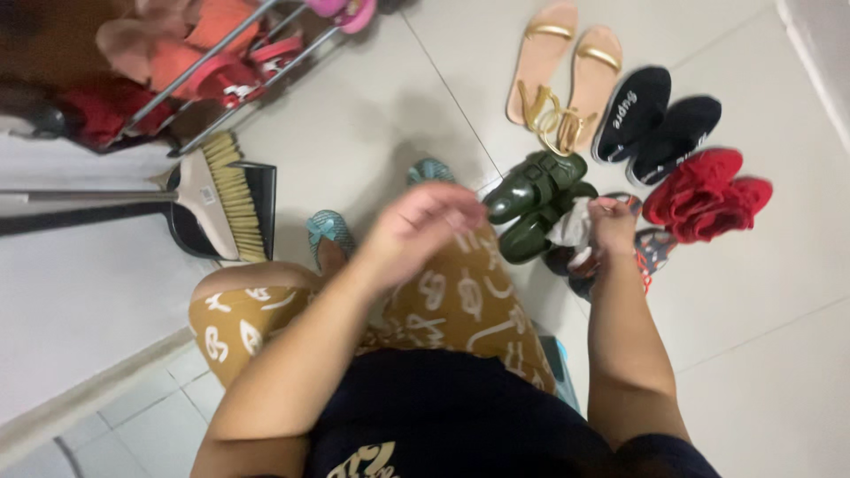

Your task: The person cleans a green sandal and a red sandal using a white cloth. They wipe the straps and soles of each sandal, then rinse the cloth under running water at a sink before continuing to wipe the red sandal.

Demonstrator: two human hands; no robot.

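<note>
right hand [613, 223] grips crumpled white cloth [574, 227] beside glossy green shoes [534, 202].

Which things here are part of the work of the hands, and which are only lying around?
In hand:
- right hand holding a white cloth
- left hand, blurred, near the dark green shoes

Lying about:
- tan sandals
- black shoes
- red shoes
- broom and dustpan
- shoe rack
</note>
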